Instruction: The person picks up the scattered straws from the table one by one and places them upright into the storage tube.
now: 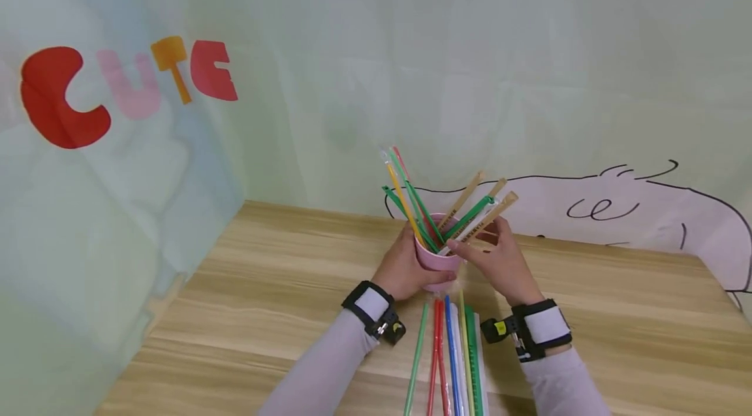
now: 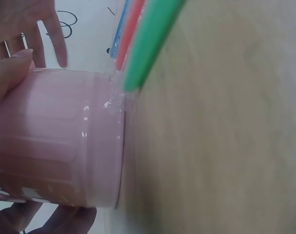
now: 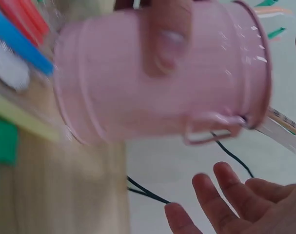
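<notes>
Gripping pink pail [image 1: 439, 262] in left hand [image 1: 404, 270], fingers curled round it, likely for steadiness, near worktop [image 1: 282, 272]'s back edge; right hand [image 1: 502, 266]'s fingers spread, beside upright straws [image 1: 498, 210]. Loose straws [image 1: 452, 351] lie side by side in front, presumably for easy reach.

left hand [image 1: 402, 269], right hand [image 1: 506, 267]: bare | left sleeve [image 1: 323, 364], right sleeve [image 1: 564, 383]: pale lavender-grey, long | left wrist strap [image 1: 371, 304], right wrist strap [image 1: 548, 329]: black, whitish rectangular patch on top | left wrist camera [image 1: 395, 332], right wrist camera [image 1: 495, 330]: small black housings, yellow mark, silvery mount hardware
</notes>
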A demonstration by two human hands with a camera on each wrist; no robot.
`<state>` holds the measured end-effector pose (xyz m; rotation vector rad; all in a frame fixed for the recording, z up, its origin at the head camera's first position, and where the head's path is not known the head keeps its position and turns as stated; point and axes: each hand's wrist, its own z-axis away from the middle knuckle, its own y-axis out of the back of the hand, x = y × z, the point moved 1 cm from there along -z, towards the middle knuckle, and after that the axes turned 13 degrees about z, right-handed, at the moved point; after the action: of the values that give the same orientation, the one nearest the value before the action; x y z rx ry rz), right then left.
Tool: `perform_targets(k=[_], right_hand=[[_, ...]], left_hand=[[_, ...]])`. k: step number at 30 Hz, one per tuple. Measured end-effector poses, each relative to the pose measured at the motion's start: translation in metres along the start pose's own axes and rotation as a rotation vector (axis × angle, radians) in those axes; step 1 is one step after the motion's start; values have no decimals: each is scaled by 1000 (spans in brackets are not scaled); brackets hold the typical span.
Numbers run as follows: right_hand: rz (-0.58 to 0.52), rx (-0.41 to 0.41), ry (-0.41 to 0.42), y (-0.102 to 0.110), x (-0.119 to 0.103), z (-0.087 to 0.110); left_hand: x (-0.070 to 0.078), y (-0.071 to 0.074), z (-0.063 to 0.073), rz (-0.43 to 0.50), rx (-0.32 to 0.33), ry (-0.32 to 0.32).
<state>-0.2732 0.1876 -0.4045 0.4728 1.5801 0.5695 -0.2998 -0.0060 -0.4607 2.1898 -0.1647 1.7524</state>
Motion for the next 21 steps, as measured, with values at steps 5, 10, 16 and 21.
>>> perform_targets(k=[5, 10, 16, 21], right_hand=[[-50, -72, 75, -14, 7, -3], [-91, -76, 124, -26, 11, -6], [-141, -86, 171, -37, 9, -8], [-154, -52, 184, -43, 9, -9]], left_hand=[[0, 2, 0, -9, 4, -21], [-1, 2, -1, -31, 1, -50], [-1, 3, -1, -37, 8, -55], [0, 4, -1, -19, -1, -77]])
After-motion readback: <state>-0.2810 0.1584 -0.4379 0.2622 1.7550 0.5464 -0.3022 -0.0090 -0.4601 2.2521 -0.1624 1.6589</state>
